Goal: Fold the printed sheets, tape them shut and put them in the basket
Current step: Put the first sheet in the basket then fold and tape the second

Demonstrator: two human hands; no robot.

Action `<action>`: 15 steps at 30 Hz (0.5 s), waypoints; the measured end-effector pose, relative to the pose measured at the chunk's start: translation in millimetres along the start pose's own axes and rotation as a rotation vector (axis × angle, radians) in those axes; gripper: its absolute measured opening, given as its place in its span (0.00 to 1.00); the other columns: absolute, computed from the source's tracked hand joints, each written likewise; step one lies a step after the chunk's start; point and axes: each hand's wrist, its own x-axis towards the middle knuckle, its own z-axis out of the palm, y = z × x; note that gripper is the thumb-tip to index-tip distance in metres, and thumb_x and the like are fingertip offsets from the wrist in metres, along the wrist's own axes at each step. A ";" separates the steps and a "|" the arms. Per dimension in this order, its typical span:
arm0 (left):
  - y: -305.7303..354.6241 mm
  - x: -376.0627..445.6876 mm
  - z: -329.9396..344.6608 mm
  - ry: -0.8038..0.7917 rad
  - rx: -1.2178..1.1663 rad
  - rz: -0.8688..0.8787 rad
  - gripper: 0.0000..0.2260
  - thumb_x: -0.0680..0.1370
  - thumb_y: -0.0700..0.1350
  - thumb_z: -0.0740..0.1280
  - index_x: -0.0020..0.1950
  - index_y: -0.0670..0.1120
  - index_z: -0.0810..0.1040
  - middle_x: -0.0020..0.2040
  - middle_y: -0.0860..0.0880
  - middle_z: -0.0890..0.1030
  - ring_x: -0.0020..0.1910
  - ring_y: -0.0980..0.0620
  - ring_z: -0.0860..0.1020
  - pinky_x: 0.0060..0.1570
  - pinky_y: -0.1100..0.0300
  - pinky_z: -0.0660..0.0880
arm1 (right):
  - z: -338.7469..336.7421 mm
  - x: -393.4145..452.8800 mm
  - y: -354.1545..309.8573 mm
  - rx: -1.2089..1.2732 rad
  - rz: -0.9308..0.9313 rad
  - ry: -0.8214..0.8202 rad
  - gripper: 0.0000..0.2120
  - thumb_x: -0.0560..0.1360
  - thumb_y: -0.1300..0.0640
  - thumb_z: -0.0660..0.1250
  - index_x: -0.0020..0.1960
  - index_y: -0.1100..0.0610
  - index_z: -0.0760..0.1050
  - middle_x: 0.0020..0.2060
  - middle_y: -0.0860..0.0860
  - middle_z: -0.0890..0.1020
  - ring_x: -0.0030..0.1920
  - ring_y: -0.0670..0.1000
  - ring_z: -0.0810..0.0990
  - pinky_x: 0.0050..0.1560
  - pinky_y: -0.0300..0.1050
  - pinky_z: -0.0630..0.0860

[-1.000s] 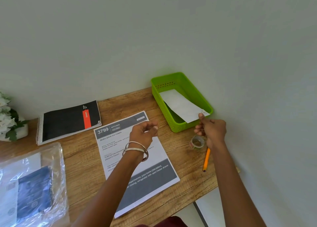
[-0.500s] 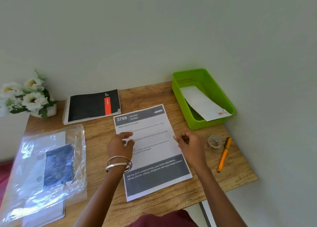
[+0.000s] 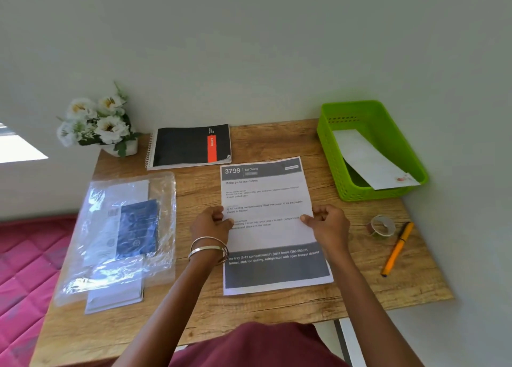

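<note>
Here, at the far left of the wooden counter (image 3: 194, 308), a pot of white flowers (image 3: 98, 124) is standing against the wall, and in front of it a clear plastic sleeve (image 3: 122, 233) holding papers is lying flat. A black spiral notebook (image 3: 191, 146) is sitting behind the printed sheet (image 3: 271, 233), which is lying flat near the middle of the counter. The left hand (image 3: 212, 224), with bangles at the wrist, is pinching the sheet's left edge with curled fingers, while the right hand (image 3: 327, 222) is pinching the right edge at the same height. Further right, a roll of tape (image 3: 381, 226) is resting just beside an orange pen (image 3: 396, 248). Behind them, the green basket (image 3: 343, 172) is holding a folded white sheet (image 3: 365, 158), which is leaning over its near rim.
</note>
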 end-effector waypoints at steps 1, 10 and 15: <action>-1.6 0.6 -0.6 0.002 -0.038 -0.027 0.14 0.70 0.37 0.72 0.55 0.43 0.78 0.46 0.48 0.80 0.44 0.49 0.78 0.52 0.54 0.77 | -1.4 -1.5 -1.6 0.053 -0.003 -0.012 0.11 0.64 0.57 0.79 0.36 0.50 0.76 0.33 0.47 0.81 0.40 0.51 0.80 0.53 0.58 0.75; -5.1 2.7 -6.7 -0.032 -0.246 -0.067 0.13 0.73 0.40 0.70 0.56 0.46 0.75 0.48 0.48 0.80 0.44 0.50 0.79 0.35 0.63 0.74 | -12.8 -6.9 -7.0 0.343 -0.125 -0.135 0.06 0.72 0.65 0.70 0.44 0.56 0.76 0.42 0.56 0.84 0.44 0.56 0.82 0.48 0.51 0.79; 10.4 7.7 -17.1 -0.096 -0.340 0.018 0.14 0.75 0.42 0.68 0.60 0.48 0.73 0.50 0.50 0.80 0.43 0.55 0.79 0.27 0.69 0.73 | -22.9 -10.9 -7.8 0.534 -0.018 -0.253 0.09 0.74 0.68 0.68 0.54 0.63 0.75 0.44 0.55 0.85 0.44 0.54 0.84 0.45 0.49 0.81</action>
